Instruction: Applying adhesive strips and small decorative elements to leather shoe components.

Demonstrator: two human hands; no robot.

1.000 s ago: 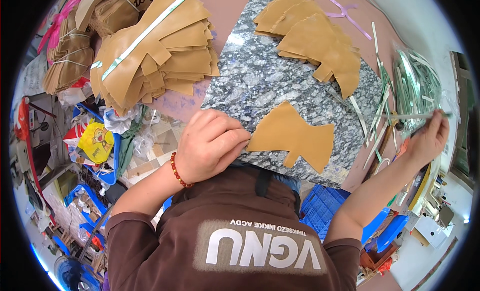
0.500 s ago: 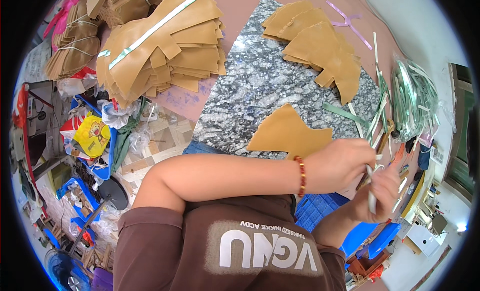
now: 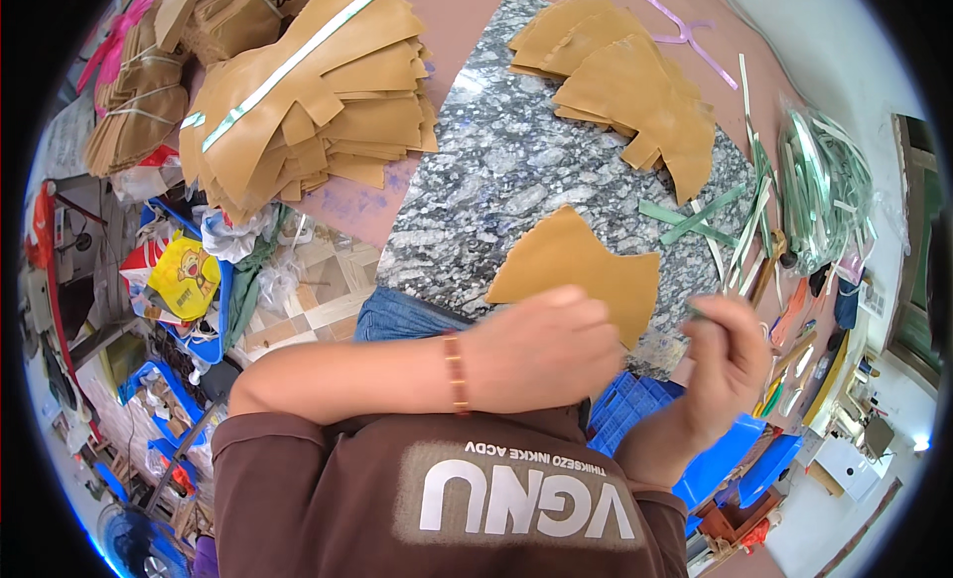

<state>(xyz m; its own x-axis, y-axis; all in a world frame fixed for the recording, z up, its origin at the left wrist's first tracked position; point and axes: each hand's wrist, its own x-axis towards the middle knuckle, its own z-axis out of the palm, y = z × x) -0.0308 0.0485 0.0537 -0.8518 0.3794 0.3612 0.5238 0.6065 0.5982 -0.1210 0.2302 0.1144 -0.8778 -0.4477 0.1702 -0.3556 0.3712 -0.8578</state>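
My left hand (image 3: 551, 350), with a red beaded bracelet at the wrist, is curled closed over the near edge of a tan leather-like piece (image 3: 576, 250). What it holds, if anything, is hidden. To the right, my right hand (image 3: 720, 374) has its fingers bent toward the thumb; a small dark bit shows at the fingertips, too small to name. The tan piece lies flat on a speckled grey stone slab (image 3: 476, 161). Between the right hand and the slab's right edge, two green strips (image 3: 695, 220) lie crossed.
Fanned tan pieces (image 3: 635, 91) lie at the slab's far right. A larger stack of tan pieces (image 3: 318, 111), bound with a shiny strip, stands at left. A bundle of green and white strips (image 3: 824, 191) sits at right. A blue crate (image 3: 620, 409) is below the table edge.
My left hand has moved left, away from my right hand. The pale strip between them no longer shows there. A second green strip now crosses the first on the slab.
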